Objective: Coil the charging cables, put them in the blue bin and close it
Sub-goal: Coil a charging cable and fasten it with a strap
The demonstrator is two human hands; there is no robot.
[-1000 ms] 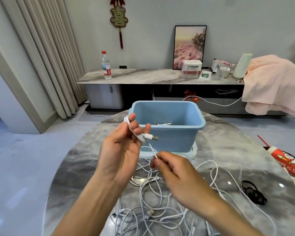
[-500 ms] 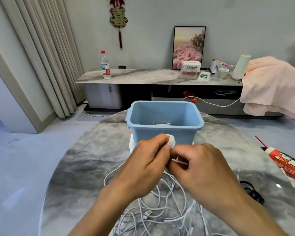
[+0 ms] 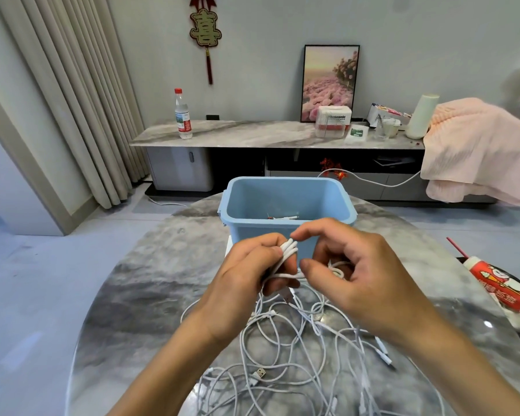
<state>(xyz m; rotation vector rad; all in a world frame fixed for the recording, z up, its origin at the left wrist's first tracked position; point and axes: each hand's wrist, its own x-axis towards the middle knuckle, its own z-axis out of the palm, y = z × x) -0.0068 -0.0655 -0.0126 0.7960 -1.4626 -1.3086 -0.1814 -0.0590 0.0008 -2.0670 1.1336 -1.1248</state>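
The open blue bin (image 3: 285, 195) stands at the far side of the round marble table (image 3: 150, 283), with a little white cable lying inside. Just in front of it my left hand (image 3: 246, 274) grips a small coil of white charging cable (image 3: 287, 250), several loops bunched between its fingers. My right hand (image 3: 357, 274) pinches the same cable's free strand beside the coil, thumb and forefinger curled. Below both hands a tangle of loose white cables (image 3: 294, 355) spreads over the table toward me. The bin's white lid (image 3: 229, 244) shows partly under the bin.
A red and white tube (image 3: 499, 283) lies at the table's right edge, over something black. Behind the table runs a low marble console (image 3: 252, 133) with a water bottle (image 3: 183, 115), a framed picture and boxes. A pink cloth (image 3: 478, 151) hangs at the right.
One second ago my hands were apart, the left holding the cable end up. They came together in front of the bin, and several loops now sit bunched in my left hand.
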